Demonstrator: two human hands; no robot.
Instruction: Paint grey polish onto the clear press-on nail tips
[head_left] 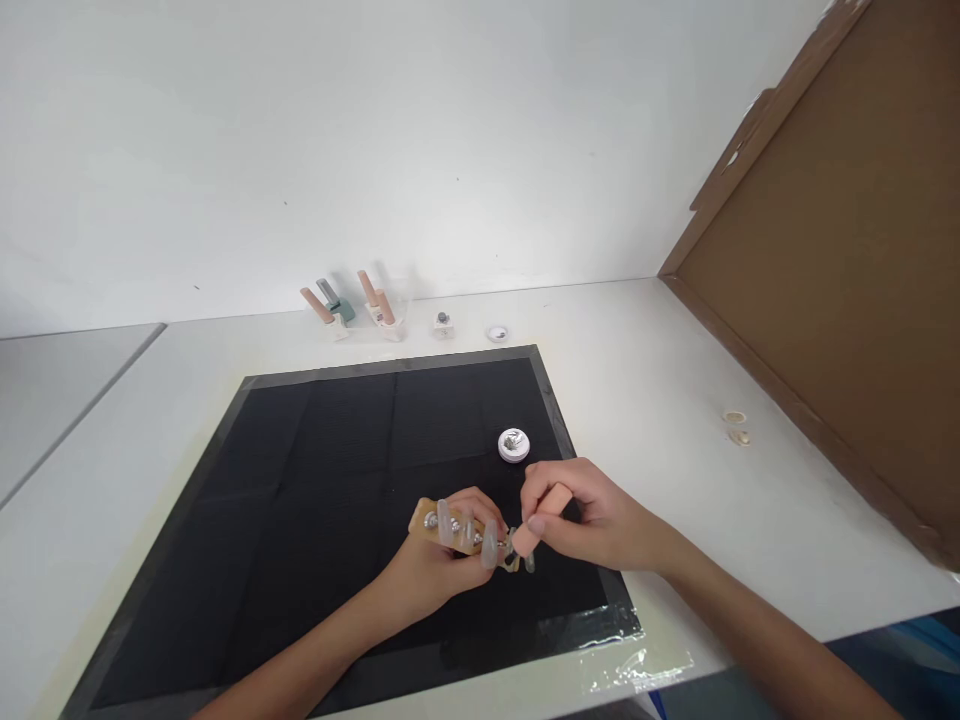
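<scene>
My left hand is closed around a tan nail display stand, held above the black mat. Several long translucent false nails stand in a row along it, with silver balls between them. Between the fingers and thumb of my right hand is the peach handle of a nail polish brush. Its lower end is at the right end of the stand, by the last nails. The bristle tip is too small to see clearly. Beyond both hands, a round white tin with silvery contents sits on the mat.
Nail polish bottles with peach and grey-green caps lean in a clear holder near the wall. A small jar and a white dish stand beside them. On the right are a brown cardboard panel and two small round pieces.
</scene>
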